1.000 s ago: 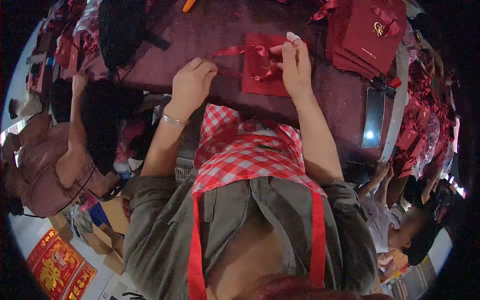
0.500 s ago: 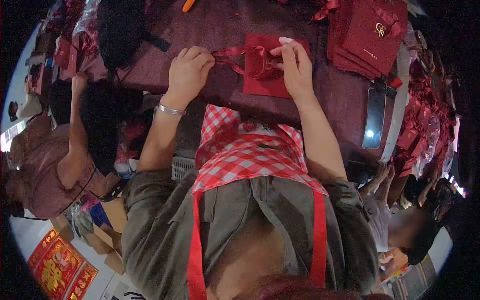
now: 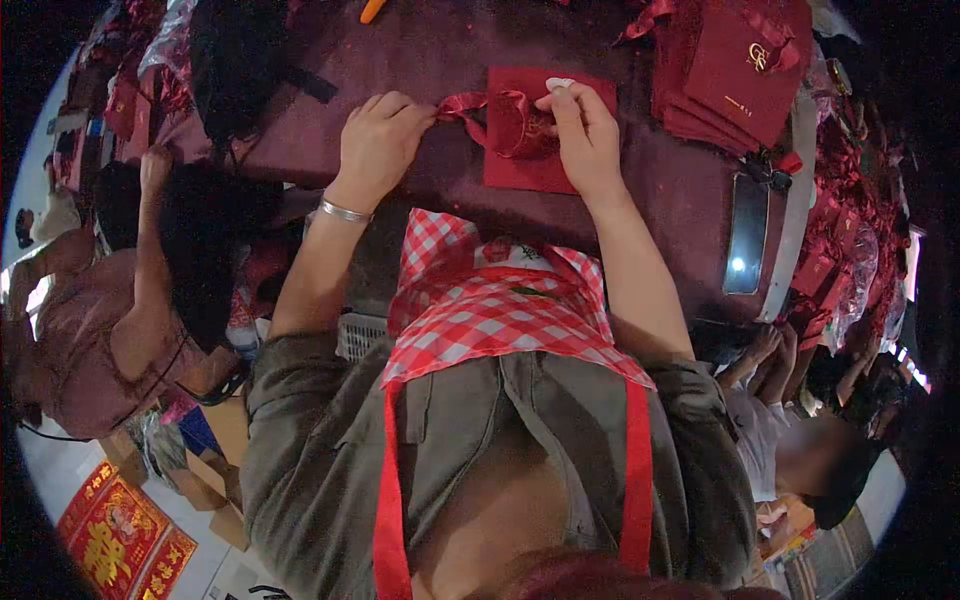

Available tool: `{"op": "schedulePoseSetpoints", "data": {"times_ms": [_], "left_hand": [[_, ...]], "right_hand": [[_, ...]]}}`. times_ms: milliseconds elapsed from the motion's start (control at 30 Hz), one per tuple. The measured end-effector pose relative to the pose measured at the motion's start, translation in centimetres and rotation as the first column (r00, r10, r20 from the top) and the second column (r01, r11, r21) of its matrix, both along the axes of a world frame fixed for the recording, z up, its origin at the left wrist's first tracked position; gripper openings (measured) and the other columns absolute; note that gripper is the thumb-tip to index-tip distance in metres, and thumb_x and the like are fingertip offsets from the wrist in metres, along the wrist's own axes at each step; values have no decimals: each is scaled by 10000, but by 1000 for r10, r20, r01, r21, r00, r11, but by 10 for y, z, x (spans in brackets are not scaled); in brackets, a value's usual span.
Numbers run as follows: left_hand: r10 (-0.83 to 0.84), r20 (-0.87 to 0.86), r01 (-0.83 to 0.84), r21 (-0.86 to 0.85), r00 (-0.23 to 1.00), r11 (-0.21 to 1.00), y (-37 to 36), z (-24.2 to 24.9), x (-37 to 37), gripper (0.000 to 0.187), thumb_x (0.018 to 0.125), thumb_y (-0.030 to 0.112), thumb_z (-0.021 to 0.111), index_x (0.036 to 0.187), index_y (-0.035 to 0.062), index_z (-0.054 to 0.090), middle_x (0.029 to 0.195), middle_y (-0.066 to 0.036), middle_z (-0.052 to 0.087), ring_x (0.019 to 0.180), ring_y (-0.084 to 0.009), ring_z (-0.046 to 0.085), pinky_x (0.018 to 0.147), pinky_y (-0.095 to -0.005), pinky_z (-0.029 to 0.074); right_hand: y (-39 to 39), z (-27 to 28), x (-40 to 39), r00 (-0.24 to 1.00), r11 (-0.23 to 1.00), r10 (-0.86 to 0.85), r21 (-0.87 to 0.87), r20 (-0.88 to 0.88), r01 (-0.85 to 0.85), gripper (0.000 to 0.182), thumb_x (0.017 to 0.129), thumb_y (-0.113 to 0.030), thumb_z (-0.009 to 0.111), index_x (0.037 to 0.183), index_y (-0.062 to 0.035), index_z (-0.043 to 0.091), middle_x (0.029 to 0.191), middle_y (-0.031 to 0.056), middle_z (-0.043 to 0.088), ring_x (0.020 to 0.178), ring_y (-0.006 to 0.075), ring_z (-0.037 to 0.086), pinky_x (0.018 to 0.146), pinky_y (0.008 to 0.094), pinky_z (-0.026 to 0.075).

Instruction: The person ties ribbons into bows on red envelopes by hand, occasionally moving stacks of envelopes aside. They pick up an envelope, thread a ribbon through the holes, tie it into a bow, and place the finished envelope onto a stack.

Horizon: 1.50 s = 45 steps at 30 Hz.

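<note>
A flat dark red bag (image 3: 505, 172) with gold print lies on the table before me. A glossy red ribbon (image 3: 463, 104) runs from the bag's left side and curls in a loop over its front. Left of the bag, my left hand (image 3: 382, 145) is closed, pinching the ribbon's end between thumb and fingers. Over the bag's right half, my right hand (image 3: 590, 140) is closed, its fingertips at the ribbon loop; the exact grip is partly hidden. A small white covering (image 3: 559, 84) shows at one right fingertip.
Several similar red bags (image 3: 735, 85) are stacked at the back right. A phone (image 3: 747, 235) lies near the table's right edge, below a small dark item (image 3: 768, 175). A black bag (image 3: 235, 65) and an orange object (image 3: 371, 10) are on the left. Other people sit on both sides.
My left hand has shifted slightly right toward the bag, and the ribbon between it and the bag has slackened and bunched. My right hand has moved slightly left, staying over the bag.
</note>
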<state>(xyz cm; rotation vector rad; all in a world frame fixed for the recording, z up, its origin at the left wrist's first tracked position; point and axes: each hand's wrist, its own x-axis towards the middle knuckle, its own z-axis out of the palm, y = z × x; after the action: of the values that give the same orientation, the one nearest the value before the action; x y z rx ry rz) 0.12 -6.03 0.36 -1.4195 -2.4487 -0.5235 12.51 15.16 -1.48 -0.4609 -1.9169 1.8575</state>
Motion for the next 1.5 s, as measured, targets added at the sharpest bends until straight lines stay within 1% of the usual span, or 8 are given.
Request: {"op": "schedulePoseSetpoints", "data": {"times_ms": [200, 700, 800, 867, 900, 967, 1133, 1500], "left_hand": [[-16, 23, 16, -8, 1000, 1000, -6, -1, -6, 97, 748, 170, 667, 838, 135, 657, 786, -23, 570, 776, -237, 576, 666, -361, 467], [79, 5, -79, 77, 997, 994, -27, -5, -13, 82, 766, 150, 659, 839, 113, 654, 808, -40, 579, 755, -253, 572, 656, -367, 458], [79, 10, -80, 94, 997, 992, -26, -8, -13, 99, 761, 156, 662, 843, 105, 642, 813, -44, 578, 770, -258, 571, 659, -372, 460], [104, 4, -104, 85, 995, 991, -25, -13, -14, 103, 760, 154, 661, 844, 101, 634, 814, -46, 577, 777, -263, 570, 662, -377, 461], [123, 4, -123, 69, 992, 990, -25, -15, -15, 107, 759, 152, 661, 844, 97, 627, 816, -48, 576, 783, -267, 570, 665, -382, 462], [81, 57, -86, 79, 995, 993, -26, -15, -18, 90, 777, 139, 635, 846, 86, 616, 831, -67, 580, 801, -289, 570, 696, -405, 463], [231, 190, -236, 7, 954, 972, -29, 10, -2, 103, 833, 178, 589, 866, 82, 603, 863, -98, 594, 841, -327, 581, 704, -424, 472], [2, 370, -82, 200, 929, 976, -53, 52, 8, 101, 827, 69, 600, 905, 6, 612, 841, -150, 604, 785, -316, 603, 690, -361, 480]], "right_hand": [[3, -2, 1, 999, 986, 41, 163, 22, -45, 278, 959, -247, 486, 1086, -13, 567, 943, 32, 623, 869, 80, 571, 713, 234, 487], [-1, -9, 1, 1000, 995, 8, 100, -16, -6, 266, 875, -214, 620, 1029, 2, 599, 912, 88, 643, 816, 121, 601, 684, 260, 491], [-1, 5, 17, 978, 882, 204, 426, 38, -200, 379, 824, -239, 666, 1101, -3, 561, 1041, 151, 600, 949, 288, 594, 818, 376, 489], [-4, 14, 32, 960, 544, 270, 811, 73, -215, 533, 774, -325, 697, 1168, -11, 522, 1161, 162, 542, 1135, 357, 476, 967, 432, 392], [-6, 16, 38, 929, 482, 305, 807, 210, -340, 678, 719, -407, 711, 1229, -23, 482, 1289, 162, 450, 1263, 373, 331, 1055, 475, 274], [-10, 20, 49, 931, 356, 220, 865, 291, -354, 719, 694, -422, 719, 1248, -35, 473, 1345, 154, 401, 1298, 355, 296, 1073, 504, 232], [-5, 20, 73, 917, 354, 220, 849, 333, -394, 729, 678, -402, 737, 1252, -39, 471, 1399, 139, 356, 1320, 331, 284, 1075, 531, 209], [-13, 8, 98, 947, 266, 251, 926, 202, -268, 438, 689, -142, 731, 1091, -81, 571, 1240, 121, 499, 1154, 314, 466, 961, 513, 360]]}}
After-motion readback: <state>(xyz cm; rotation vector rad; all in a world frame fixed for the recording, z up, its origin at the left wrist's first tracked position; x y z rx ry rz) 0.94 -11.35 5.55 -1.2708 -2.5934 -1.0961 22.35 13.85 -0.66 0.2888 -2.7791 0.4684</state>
